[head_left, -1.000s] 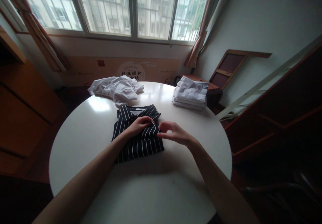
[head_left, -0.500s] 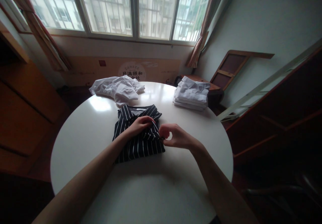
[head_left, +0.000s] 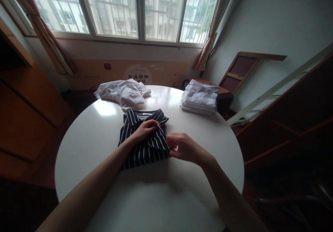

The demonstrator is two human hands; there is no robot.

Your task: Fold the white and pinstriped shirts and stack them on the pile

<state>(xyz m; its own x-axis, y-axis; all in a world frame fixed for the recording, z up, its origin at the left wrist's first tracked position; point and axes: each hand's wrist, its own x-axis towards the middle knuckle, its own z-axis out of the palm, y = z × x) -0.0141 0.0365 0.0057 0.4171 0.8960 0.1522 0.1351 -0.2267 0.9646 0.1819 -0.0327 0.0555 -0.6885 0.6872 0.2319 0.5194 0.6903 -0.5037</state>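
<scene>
A black shirt with white stripes [head_left: 142,157] lies folded on the round white table [head_left: 85,148], its collar toward the window. My left hand [head_left: 147,129] rests on the shirt front below the collar, its fingers closed on the cloth; the fingertips are partly hidden. At the shirt's right edge, my right hand [head_left: 186,147] pinches a bit of the striped fabric between thumb and curled fingers. The cloth between the two hands looks slightly pulled and wrinkled.
A crumpled white garment [head_left: 123,93] lies at the table's far left edge. Folded white shirts [head_left: 199,98] form a stack at the far right. Behind the table stand a printed cardboard panel [head_left: 96,74] and a small wooden table or chair [head_left: 221,89].
My right hand has moved slightly right and toward me, drawing the pinched cloth with it. The left hand stays on the shirt front. The view has shifted a little.
</scene>
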